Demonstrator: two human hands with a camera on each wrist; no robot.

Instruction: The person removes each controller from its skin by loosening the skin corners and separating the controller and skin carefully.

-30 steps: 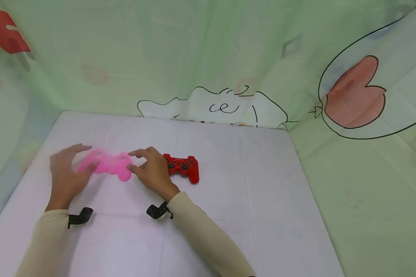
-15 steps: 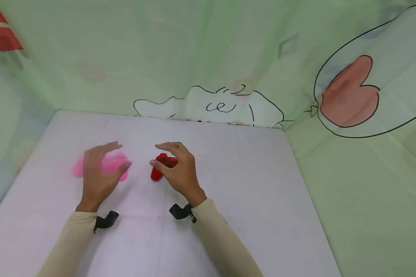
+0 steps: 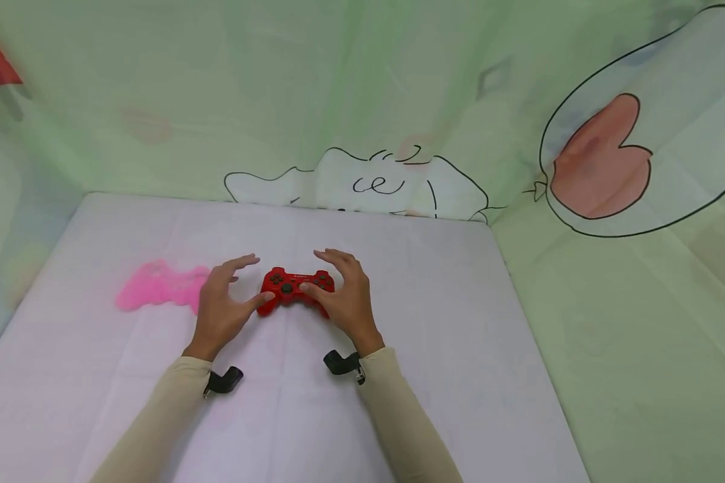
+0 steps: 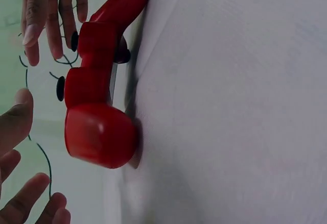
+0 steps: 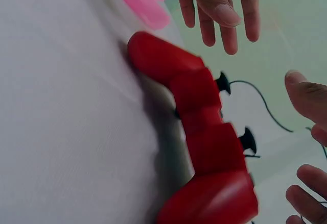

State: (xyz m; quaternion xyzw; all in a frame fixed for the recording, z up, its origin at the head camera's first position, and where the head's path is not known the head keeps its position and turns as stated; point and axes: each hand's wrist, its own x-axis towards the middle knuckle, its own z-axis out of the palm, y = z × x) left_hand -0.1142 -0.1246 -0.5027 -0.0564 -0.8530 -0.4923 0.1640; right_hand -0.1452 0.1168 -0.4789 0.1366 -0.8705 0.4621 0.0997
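A red game controller (image 3: 299, 280) lies face up on the white-covered table, its two black thumbsticks standing out in the right wrist view. My left hand (image 3: 225, 302) hovers at its left side, fingers spread from the thumb. Over its right side is my right hand (image 3: 346, 295), thumb and fingers apart, hiding part of the right grip. Both wrist views show a gap between the fingers and the red controller (image 4: 97, 86). Left of my left hand lies a pink controller-shaped cover (image 3: 163, 285), its right end hidden behind that hand.
The table (image 3: 435, 349) reaches back to a pale green curtain (image 3: 278, 87) printed with line drawings. A dark camera mount (image 3: 225, 381) sits on the left wrist and a similar camera mount (image 3: 341, 363) on the right.
Both hands have left the pink cover and moved right to the red controller. The pink cover stays on the table at the left. The view has shifted slightly.
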